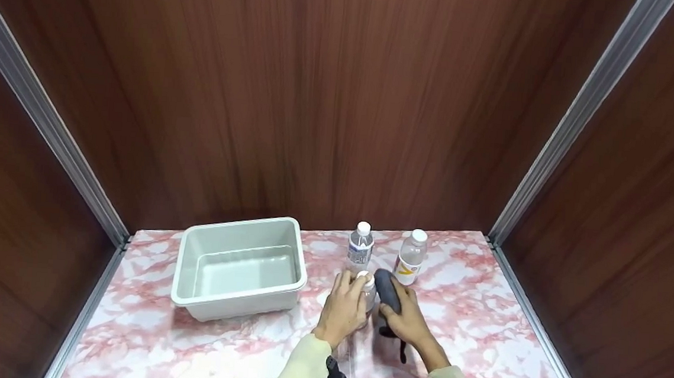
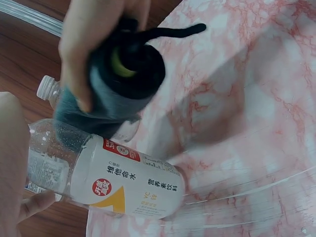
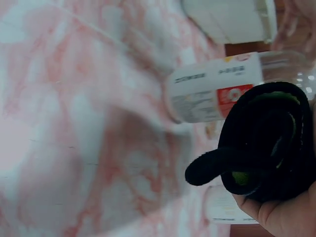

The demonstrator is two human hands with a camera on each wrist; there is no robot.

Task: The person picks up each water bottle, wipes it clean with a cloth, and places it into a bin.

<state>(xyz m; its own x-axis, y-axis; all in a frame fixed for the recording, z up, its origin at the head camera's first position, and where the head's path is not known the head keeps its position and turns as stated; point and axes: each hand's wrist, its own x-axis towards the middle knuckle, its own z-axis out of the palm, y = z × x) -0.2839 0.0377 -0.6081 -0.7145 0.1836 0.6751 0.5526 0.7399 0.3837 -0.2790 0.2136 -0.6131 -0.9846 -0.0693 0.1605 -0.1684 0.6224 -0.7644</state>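
My left hand (image 1: 342,309) grips a clear plastic bottle (image 1: 369,301) with a white cap by its upper part. It stands upright on the table, its white label (image 2: 140,182) marked in red and yellow. In my right hand (image 1: 409,320) is a rolled dark grey fabric bundle (image 1: 388,290), held close beside that bottle. From its lower end hangs a black strap (image 3: 212,165), and a little green shows inside the roll. The left wrist view has the bundle overlapping the bottle's shoulder.
Behind my hands stand two more capped bottles, one with a blue label (image 1: 360,253) and one with a white and yellow label (image 1: 408,270). A pale grey bin (image 1: 240,301) sits to the left on the marbled pink table (image 1: 230,359). Brown wood panels (image 1: 343,106) enclose the back and sides.
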